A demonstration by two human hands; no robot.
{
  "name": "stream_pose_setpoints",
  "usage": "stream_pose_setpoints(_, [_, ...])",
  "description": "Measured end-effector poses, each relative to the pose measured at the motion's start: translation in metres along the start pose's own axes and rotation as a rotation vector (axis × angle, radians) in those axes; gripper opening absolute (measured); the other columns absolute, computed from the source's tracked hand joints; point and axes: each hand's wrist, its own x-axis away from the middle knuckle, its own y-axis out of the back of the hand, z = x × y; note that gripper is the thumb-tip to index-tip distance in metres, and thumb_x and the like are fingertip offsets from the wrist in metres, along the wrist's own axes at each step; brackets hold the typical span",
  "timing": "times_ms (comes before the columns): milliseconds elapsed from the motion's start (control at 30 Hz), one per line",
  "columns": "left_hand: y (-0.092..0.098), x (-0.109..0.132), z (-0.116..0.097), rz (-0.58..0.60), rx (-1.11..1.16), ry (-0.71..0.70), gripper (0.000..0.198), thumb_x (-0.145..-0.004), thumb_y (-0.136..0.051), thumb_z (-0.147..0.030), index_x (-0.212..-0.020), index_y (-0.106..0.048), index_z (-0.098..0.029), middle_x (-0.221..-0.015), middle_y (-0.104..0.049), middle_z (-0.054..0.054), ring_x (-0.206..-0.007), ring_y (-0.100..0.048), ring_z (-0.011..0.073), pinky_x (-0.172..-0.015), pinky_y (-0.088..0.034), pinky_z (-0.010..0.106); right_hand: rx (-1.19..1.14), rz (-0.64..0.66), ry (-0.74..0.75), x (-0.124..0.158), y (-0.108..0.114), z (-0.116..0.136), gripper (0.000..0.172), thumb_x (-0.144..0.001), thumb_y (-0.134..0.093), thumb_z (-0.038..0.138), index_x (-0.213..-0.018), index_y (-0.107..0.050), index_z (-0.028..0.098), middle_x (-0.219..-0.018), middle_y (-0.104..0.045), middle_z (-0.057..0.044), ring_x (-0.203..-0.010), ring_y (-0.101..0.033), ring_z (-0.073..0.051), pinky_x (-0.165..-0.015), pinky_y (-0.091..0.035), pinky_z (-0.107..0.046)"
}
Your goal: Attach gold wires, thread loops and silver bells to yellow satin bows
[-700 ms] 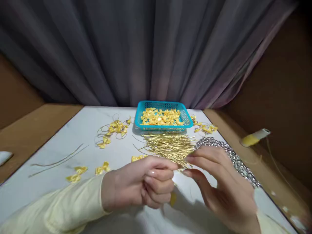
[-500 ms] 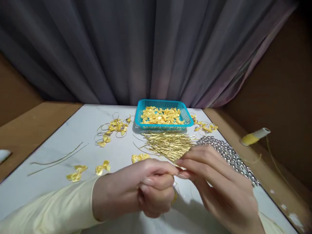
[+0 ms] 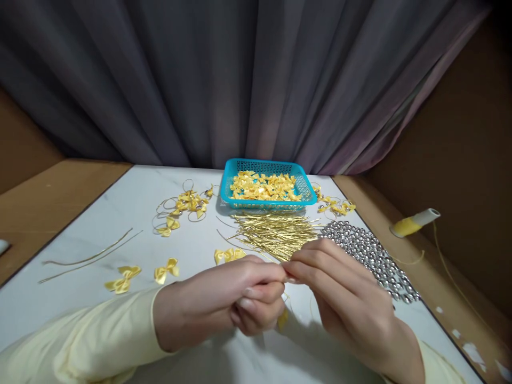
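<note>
In front of me my left hand point(image 3: 256, 296) is closed, fingers curled into the palm, thumb and forefinger pinching. The fingertips of my right hand point(image 3: 348, 298) press together right against that pinch. Between them is a thin gold cord, mostly hidden by the fingers. Under my left hand a yellow bow point(image 3: 282, 320) shows in part, with a fine strand point(image 3: 288, 303) beside it. Just beyond the hands lie a yellow ribbon bow point(image 3: 229, 256) and a heap of gold cords point(image 3: 276, 232).
A blue basket point(image 3: 269, 202) of yellow bows stands at the back. Silver beads point(image 3: 372, 261) spread at right. Looped cords with bows point(image 3: 188, 205) lie at left, near loose bows point(image 3: 123, 279) and two loose cords point(image 3: 92, 258). A thread spool point(image 3: 414, 223) rests on the right.
My hands remain pinched together and have shifted slightly left, the right hand most. The view has tilted a little. More of the yellow bow shows below my left hand.
</note>
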Motion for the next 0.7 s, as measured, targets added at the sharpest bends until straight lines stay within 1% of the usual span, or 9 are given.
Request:
stream_pose_setpoints(100, [0.003, -0.002, 0.002, -0.006, 0.03, 0.009, 0.036, -0.078, -0.043, -0.024, -0.046, -0.027, -0.018, -0.038, -0.023, -0.007, -0.038, -0.012, 0.0068, -0.044, -0.006, 0.026, 0.04, -0.004, 0.049, 0.002, -0.004, -0.004, 0.025, -0.08, -0.039, -0.005, -0.092, -0.058, 0.006, -0.082, -0.06, -0.014, -0.079, -0.049, -0.022, -0.066, -0.043, -0.036])
stream_pose_setpoints(167, [0.004, -0.002, 0.001, 0.007, 0.052, 0.023, 0.035, -0.076, -0.045, -0.023, -0.046, -0.026, -0.019, -0.038, -0.022, -0.008, -0.038, -0.012, 0.0068, -0.044, -0.006, 0.026, 0.021, -0.011, 0.06, 0.003, -0.005, -0.007, 0.024, -0.081, -0.039, -0.004, -0.091, -0.057, 0.007, -0.082, -0.059, -0.014, -0.079, -0.049, -0.021, -0.065, -0.043, -0.036])
stream_pose_setpoints(300, [0.002, -0.002, -0.002, 0.036, 0.065, 0.056, 0.04, -0.076, -0.044, -0.025, -0.042, -0.023, -0.019, -0.035, -0.019, -0.007, -0.036, -0.013, 0.0071, -0.042, -0.006, 0.026, -0.17, 0.047, -0.001, 0.001, -0.003, -0.015, 0.025, -0.081, -0.038, -0.005, -0.09, -0.056, 0.009, -0.082, -0.059, -0.01, -0.074, -0.048, -0.017, -0.062, -0.043, -0.032])
stream_pose_setpoints(400, [-0.002, 0.001, -0.005, 0.016, 0.048, 0.046, 0.039, -0.075, -0.042, -0.022, -0.041, -0.023, -0.02, -0.033, -0.018, -0.007, -0.036, -0.014, 0.0072, -0.041, -0.008, 0.026, -0.275, 0.112, -0.042, -0.001, 0.003, -0.019, 0.026, -0.081, -0.039, -0.004, -0.094, -0.057, 0.01, -0.084, -0.059, -0.009, -0.076, -0.049, -0.016, -0.065, -0.044, -0.031])
stream_pose_setpoints(500, [-0.004, 0.002, -0.006, -0.025, 0.004, 0.027, 0.035, -0.072, -0.041, -0.018, -0.042, -0.023, -0.019, -0.035, -0.019, -0.007, -0.036, -0.014, 0.0072, -0.041, -0.009, 0.026, -0.297, 0.147, -0.038, -0.001, 0.007, -0.021, 0.026, -0.082, -0.041, -0.003, -0.097, -0.058, 0.011, -0.085, -0.059, -0.009, -0.078, -0.05, -0.016, -0.067, -0.044, -0.032])
stream_pose_setpoints(633, [-0.005, -0.003, -0.003, -0.048, -0.046, 0.024, 0.032, -0.075, -0.045, -0.018, -0.047, -0.029, -0.018, -0.04, -0.022, -0.008, -0.038, -0.012, 0.0062, -0.04, -0.007, 0.023, -0.288, 0.171, -0.03, -0.001, 0.007, -0.022, 0.021, -0.083, -0.045, 0.0, -0.095, -0.059, 0.012, -0.081, -0.059, -0.008, -0.076, -0.05, -0.016, -0.066, -0.043, -0.031])
stream_pose_setpoints(700, [-0.003, -0.007, -0.001, -0.037, -0.058, 0.049, 0.029, -0.078, -0.048, -0.021, -0.051, -0.037, -0.016, -0.045, -0.032, -0.007, -0.039, -0.019, 0.0051, -0.039, -0.011, 0.02, -0.277, 0.187, -0.039, 0.0, 0.005, -0.023, 0.016, -0.084, -0.048, 0.005, -0.094, -0.059, 0.012, -0.08, -0.059, -0.008, -0.075, -0.05, -0.016, -0.065, -0.043, -0.031])
